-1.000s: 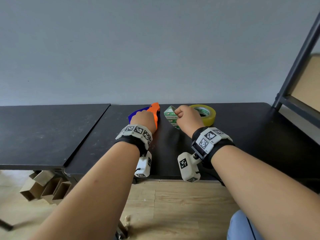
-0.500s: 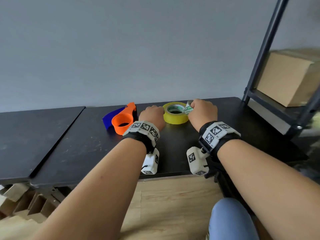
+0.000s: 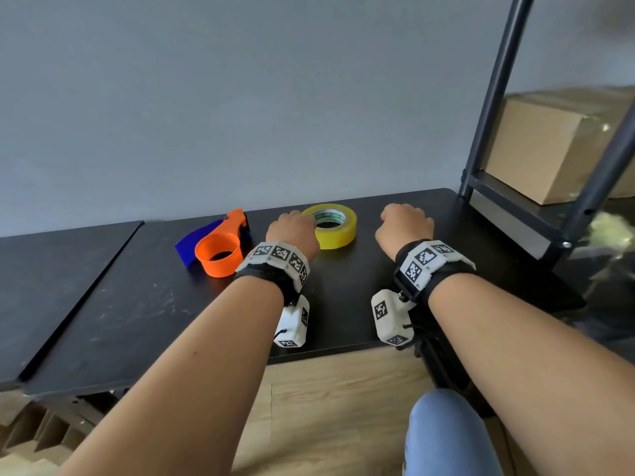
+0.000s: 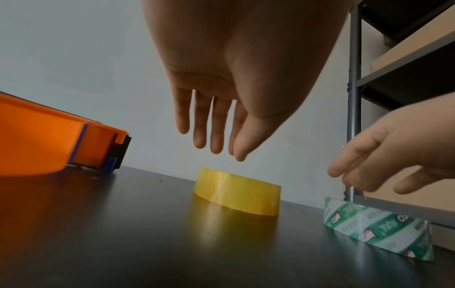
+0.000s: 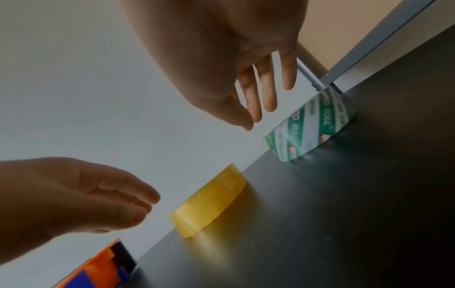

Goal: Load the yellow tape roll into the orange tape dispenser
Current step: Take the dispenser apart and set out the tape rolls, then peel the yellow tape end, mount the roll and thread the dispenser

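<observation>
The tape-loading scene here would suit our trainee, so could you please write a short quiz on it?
1. True or false: the left hand grips the yellow roll.
2. Which lies farthest to the person's right on the table? A the dispenser; B the yellow roll; C the green-and-white wrapper.
3. Fill in: the yellow roll lies ____ on the table, not on edge.

Key
1. False: in the left wrist view the fingers hang straight above the roll, apart from it.
2. C: it lies below the right hand, near the shelf post.
3. Flat.
</observation>
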